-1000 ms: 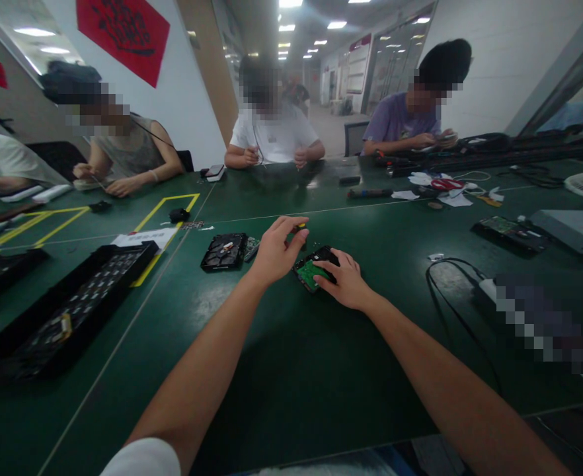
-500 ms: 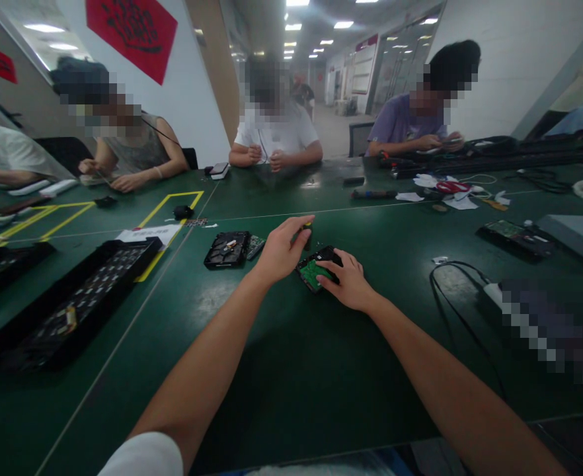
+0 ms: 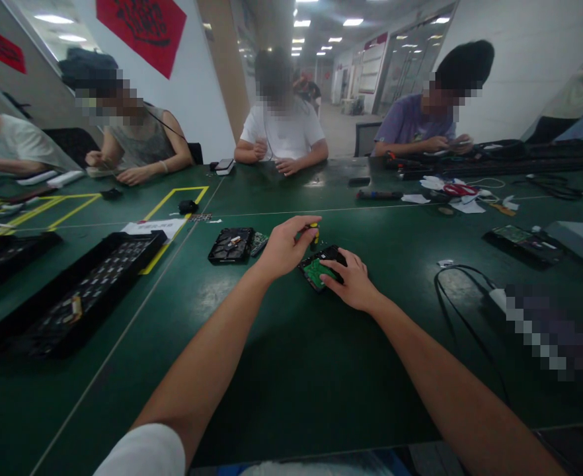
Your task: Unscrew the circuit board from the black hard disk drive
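Note:
My left hand (image 3: pixel 289 246) is closed around a small yellow and black screwdriver (image 3: pixel 314 233), held upright above the table by the thumb and fingers; its tip is too small to make out. Under my right hand (image 3: pixel 351 277) lies a hard drive (image 3: pixel 313 272), black-framed with a green circuit board facing up. The fingers of that hand grip its right side and press on the board. Left of my left hand sits a black drive casing (image 3: pixel 231 245) with small parts on it, and a loose circuit board (image 3: pixel 259 242) beside it.
Long black trays (image 3: pixel 88 281) with small parts stand at the left. To the right lie another drive with a circuit board (image 3: pixel 522 243), a grey box (image 3: pixel 582 241) and a black cable (image 3: pixel 463 317). Several people sit across the green table (image 3: pixel 291 396).
My left hand has tilted slightly, so more of the yellow screwdriver shows. The whole view has shifted a little; my right hand stays on the hard drive.

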Available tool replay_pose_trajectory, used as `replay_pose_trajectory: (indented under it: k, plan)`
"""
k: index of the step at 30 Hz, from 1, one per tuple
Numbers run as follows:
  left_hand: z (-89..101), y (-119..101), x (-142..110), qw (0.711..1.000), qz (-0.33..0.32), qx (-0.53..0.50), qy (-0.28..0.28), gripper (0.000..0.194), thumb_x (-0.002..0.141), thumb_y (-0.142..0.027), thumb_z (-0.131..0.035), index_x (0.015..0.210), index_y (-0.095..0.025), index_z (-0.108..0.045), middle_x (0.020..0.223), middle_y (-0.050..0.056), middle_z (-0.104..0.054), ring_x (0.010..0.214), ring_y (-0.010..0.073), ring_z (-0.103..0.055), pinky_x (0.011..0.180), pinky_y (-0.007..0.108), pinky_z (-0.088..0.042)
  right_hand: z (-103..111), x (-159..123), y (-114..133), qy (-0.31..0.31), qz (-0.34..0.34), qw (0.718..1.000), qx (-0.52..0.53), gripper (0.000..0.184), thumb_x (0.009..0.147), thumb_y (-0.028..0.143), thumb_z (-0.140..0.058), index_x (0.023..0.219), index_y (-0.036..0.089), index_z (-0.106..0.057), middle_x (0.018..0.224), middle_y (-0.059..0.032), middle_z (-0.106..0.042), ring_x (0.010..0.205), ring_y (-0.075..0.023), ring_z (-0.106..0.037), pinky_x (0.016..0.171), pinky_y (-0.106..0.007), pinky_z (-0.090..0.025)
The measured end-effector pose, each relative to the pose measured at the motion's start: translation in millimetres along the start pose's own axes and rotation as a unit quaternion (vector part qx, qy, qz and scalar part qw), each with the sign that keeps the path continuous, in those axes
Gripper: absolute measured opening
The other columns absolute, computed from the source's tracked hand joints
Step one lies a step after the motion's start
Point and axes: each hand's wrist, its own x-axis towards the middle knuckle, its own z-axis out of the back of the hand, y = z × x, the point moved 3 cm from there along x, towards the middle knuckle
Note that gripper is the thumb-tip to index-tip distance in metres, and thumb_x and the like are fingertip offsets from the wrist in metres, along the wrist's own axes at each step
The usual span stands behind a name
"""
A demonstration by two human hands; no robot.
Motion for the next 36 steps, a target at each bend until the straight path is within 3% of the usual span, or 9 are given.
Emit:
replay_pose_trajectory:
  k: [6,10,13,20,28,32,36]
  plan:
    - [5.5,-4.8,0.9,0.998,0.005,0.054,-0.021,0.026,0.098,-0.034,-0.069,0.122,-0.025,-0.074,0.107,0.007,-0.069,0.094,0.0191,-0.069,0.085,0.034,-0.06,-3.2,0.7,-1.6,0.0,0.002,1.0,-0.002,0.052,0.103,0.06,-0.053,0.15,0.039,-0.059,0.168,-0.0109,-0.034,0.156,-0.0392,-0.026,0.119,-0.063,-0.029]
    - [4.1,-3.8,0.5,1.0,0.001,0.023,0.001,0.032,0.104,-0.031,-0.058,0.133,-0.024,-0.07,0.122,0.01,-0.071,0.107,0.021,-0.069,0.086,0.034,-0.061,-2.8,0.9,-0.8,-0.003,0.002,1.0,-0.002,0.052,0.103,0.06,-0.052,0.149,0.039,-0.061,0.167,-0.0113,-0.034,0.155,-0.0384,-0.027,0.118,-0.062,-0.03]
    - [0.6,2.0,-0.4,1.0,0.009,-0.019,0.017,0.038,0.105,-0.026,-0.052,0.142,-0.025,-0.062,0.127,0.009,-0.072,0.105,0.02,-0.07,0.083,0.033,-0.061,-1.2,0.6,-0.2,0.002,-0.002,1.0,-0.002,0.051,0.103,0.061,-0.052,0.149,0.039,-0.061,0.167,-0.0103,-0.034,0.156,-0.038,-0.027,0.118,-0.062,-0.03]
    - [-1.7,-0.4,-2.0,0.998,0.004,0.032,-0.049,0.022,0.096,-0.031,-0.072,0.116,-0.023,-0.072,0.111,0.006,-0.07,0.097,0.0186,-0.068,0.08,0.03,-0.058,1.3,-0.2,1.9,0.0,-0.001,1.0,0.001,0.051,0.104,0.059,-0.053,0.149,0.038,-0.061,0.168,-0.0102,-0.033,0.155,-0.0384,-0.027,0.119,-0.062,-0.029]
    - [-5.4,4.6,-2.7,1.0,0.017,-0.016,-0.01,0.039,0.106,-0.027,-0.051,0.143,-0.027,-0.062,0.129,0.008,-0.071,0.101,0.0185,-0.069,0.081,0.031,-0.059,3.9,-0.5,4.4,0.014,-0.005,1.0,0.006,0.053,0.103,0.06,-0.052,0.149,0.036,-0.061,0.168,-0.0123,-0.033,0.156,-0.0397,-0.027,0.119,-0.063,-0.029]
    - [-3.1,4.2,-2.5,0.999,0.008,0.015,-0.044,0.028,0.1,-0.027,-0.066,0.127,-0.025,-0.069,0.12,0.007,-0.072,0.098,0.0177,-0.068,0.081,0.03,-0.058,3.3,-1.0,2.8,0.012,-0.001,1.0,0.005,0.053,0.103,0.06,-0.052,0.15,0.037,-0.06,0.168,-0.0118,-0.033,0.156,-0.0395,-0.027,0.119,-0.063,-0.028]
    - [-1.6,3.4,-2.7,0.999,0.008,-0.002,-0.053,0.024,0.096,-0.035,-0.073,0.116,-0.022,-0.072,0.114,0.007,-0.072,0.093,0.0164,-0.068,0.071,0.025,-0.056,0.8,-0.3,1.1,0.006,0.002,1.0,0.002,0.052,0.103,0.06,-0.052,0.15,0.037,-0.06,0.167,-0.0124,-0.033,0.155,-0.0392,-0.028,0.119,-0.063,-0.029]
